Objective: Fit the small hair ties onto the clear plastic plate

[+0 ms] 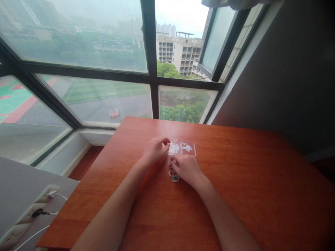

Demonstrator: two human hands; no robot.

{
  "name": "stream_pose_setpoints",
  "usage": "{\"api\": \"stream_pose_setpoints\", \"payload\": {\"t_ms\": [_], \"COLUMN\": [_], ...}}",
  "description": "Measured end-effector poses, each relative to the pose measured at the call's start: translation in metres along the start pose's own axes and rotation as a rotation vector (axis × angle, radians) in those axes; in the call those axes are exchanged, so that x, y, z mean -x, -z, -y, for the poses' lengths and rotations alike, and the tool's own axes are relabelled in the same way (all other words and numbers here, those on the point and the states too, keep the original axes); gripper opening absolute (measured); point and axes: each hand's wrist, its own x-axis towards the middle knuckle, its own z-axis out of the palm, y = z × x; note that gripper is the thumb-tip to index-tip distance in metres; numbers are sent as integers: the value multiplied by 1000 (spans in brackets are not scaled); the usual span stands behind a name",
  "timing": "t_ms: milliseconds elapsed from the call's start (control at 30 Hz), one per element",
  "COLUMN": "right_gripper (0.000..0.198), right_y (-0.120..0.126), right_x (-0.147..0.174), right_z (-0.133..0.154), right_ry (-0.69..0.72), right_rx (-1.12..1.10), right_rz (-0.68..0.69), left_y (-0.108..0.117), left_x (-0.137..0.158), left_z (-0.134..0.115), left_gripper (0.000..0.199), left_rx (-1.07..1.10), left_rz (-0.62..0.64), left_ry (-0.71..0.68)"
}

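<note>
Hands meet near the middle of the wooden table [235,195], directly in front of the person. The left hand [154,150] is curled, fingers bent inward with the fingertips at the left short edge of the clear plastic tray [183,148]; whether the fingers pinch the edge or merely touch it cannot be determined. The right hand [186,168] lies palm down, fingers loosely bent, covering the near edge of the tray and the upper part of the metal rings [173,175]; what the fingertips grasp, if anything, is hidden.

The tray is a flat, transparent rectangle. Its long axis runs left to right across the table, roughly parallel to the far table edge, with the right end pointing toward the dark wall [295,69]. Pale shapes show through the plastic; their detail is too small to resolve. The rings are small, grey and round, lying flat in a loose cluster just below the tray, touching or overlapping one another, beside the right hand's thumb side.

Beyond the table stands a large window [104,97] with dark frames. At lower left, a white power strip [28,216] carries plugged cables.
</note>
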Motion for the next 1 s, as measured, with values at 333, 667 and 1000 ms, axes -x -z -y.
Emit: {"api": "stream_pose_setpoints", "payload": {"t_ms": [333,667,1000], "right_gripper": [24,20,18], "right_y": [-9,-9,-2], "right_x": [-1,-2,-3], "right_z": [15,17,12], "right_ry": [-121,-150,-220], "right_rx": [112,172,64], "right_rz": [18,53,21], "left_y": [1,2,3], "left_x": [-1,0,0], "left_z": [-2,-1,-5], "left_gripper": [15,15,14], "left_rx": [9,-3,36], "left_rz": [3,20,23], "left_ry": [-5,-10,-5]}}
